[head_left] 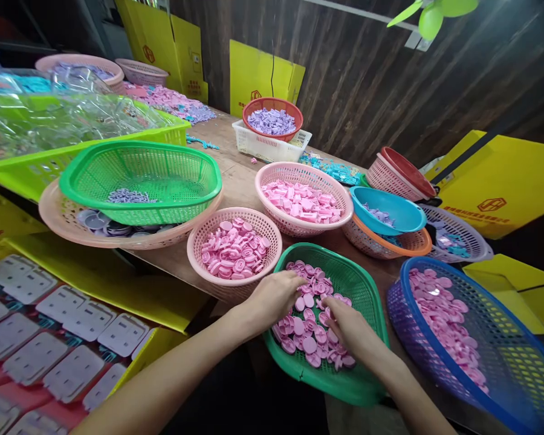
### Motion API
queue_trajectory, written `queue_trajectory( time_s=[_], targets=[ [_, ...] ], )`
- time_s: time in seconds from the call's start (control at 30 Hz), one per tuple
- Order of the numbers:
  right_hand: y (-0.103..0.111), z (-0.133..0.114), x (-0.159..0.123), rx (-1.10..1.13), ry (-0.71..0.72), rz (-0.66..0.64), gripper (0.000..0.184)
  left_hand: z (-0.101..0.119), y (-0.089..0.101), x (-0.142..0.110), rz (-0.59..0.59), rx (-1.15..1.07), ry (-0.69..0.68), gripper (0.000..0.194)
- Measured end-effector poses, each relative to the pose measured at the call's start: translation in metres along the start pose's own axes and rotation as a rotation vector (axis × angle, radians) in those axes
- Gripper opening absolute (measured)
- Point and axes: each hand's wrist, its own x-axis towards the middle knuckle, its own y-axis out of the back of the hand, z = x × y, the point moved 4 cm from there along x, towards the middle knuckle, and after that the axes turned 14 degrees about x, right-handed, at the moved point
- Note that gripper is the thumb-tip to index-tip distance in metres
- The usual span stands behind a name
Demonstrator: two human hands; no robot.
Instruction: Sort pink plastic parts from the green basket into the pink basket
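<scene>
A green basket (376, 302) in front of me holds many round and oval pink plastic pieces (309, 344). Over its left part is my left hand (274, 297), fingers bent together at the pieces. My right hand (351, 326) reaches in from the right, its fingers curled down among the pink pieces. Whatever lies between the fingertips of either hand is hidden. Touching the green basket's far left side is a round pink basket (194, 257) heaped with similar small pink parts (236, 248).
A blue basket (403, 290) with pink pieces stands at right. Behind are a pink basket (265, 175) of blocky pink parts and a turquoise bowl (390, 202). At left, a bright green basket (140, 157) rests on a pale one. A carton of grey panels (36, 356) sits lower left.
</scene>
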Motion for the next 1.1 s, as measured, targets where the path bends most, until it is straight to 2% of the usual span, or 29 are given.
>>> queue_trajectory(
  time_s=[0.1,0.17,0.23,0.33,0.5,0.63,0.73,0.8,0.93,1.0,1.1],
  targets=[
    [0.000,0.014,-0.009,-0.026,-0.073,-0.013,0.020,0.020,-0.025,0.004,-0.198,0.035,-0.160,0.017],
    [-0.005,0.016,-0.014,-0.037,-0.088,-0.050,0.021,0.033,-0.042,0.008,-0.301,0.057,-0.243,0.015],
    [-0.011,0.016,-0.018,-0.035,-0.076,-0.079,0.029,0.043,-0.055,0.011,-0.339,0.057,-0.282,0.015],
    [-0.016,0.019,-0.020,-0.025,-0.057,-0.084,0.036,0.050,-0.066,0.017,-0.310,0.029,-0.285,0.013],
    [-0.014,0.027,-0.017,0.025,-0.004,-0.021,0.021,0.049,-0.069,0.020,-0.302,0.040,-0.261,0.012],
    [0.003,0.028,-0.020,0.069,0.018,0.065,0.016,0.040,-0.066,0.021,-0.349,0.102,-0.275,0.014],
    [0.020,0.021,-0.028,0.250,0.013,0.204,0.019,0.040,-0.063,0.024,-0.332,0.142,-0.242,0.019],
    [0.027,0.015,-0.035,0.393,-0.016,0.277,0.024,0.047,-0.062,0.027,-0.341,0.159,-0.230,0.018],
    [0.026,0.010,-0.049,0.587,-0.106,0.362,0.030,0.065,-0.066,0.033,-0.506,0.144,-0.287,0.012],
    [0.024,0.013,-0.056,0.646,-0.148,0.400,0.032,0.062,-0.066,0.038,-0.525,0.151,-0.291,0.015],
    [0.024,0.022,-0.065,0.742,-0.177,0.428,0.034,0.044,-0.063,0.044,-0.537,0.169,-0.289,0.017]
  ],
)
